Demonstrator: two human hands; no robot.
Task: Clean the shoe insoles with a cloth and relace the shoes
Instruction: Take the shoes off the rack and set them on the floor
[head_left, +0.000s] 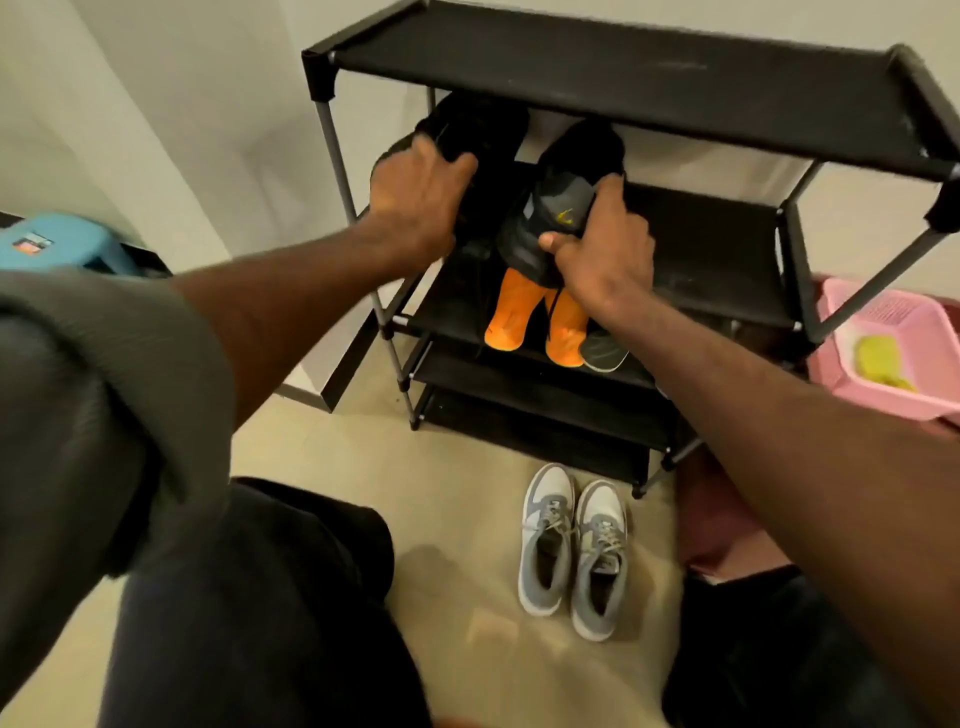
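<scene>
Gripping a dark shoe with grey panels and a small yellow mark, the right hand had its thumb pressed on the near side and its fingers curled over the far side. This shoe was on the second shelf of a black shoe rack, under the top shelf. The left hand held a black shoe just beside it on the same shelf, with fingers curled over its upper edge. Both arms reached forward from a grey sleeve at the left.

Below the right hand, two orange insoles stuck out toward the camera, lying side by side on a shelf of the rack. A grey insole or sole lay touching the right one; I could not tell which it was.

On the beige floor in front of the rack stood a pair of grey and white sneakers, laced, close together. At the right was a pink basket with a yellow cloth inside. At the far left a blue stool was partly visible.
</scene>
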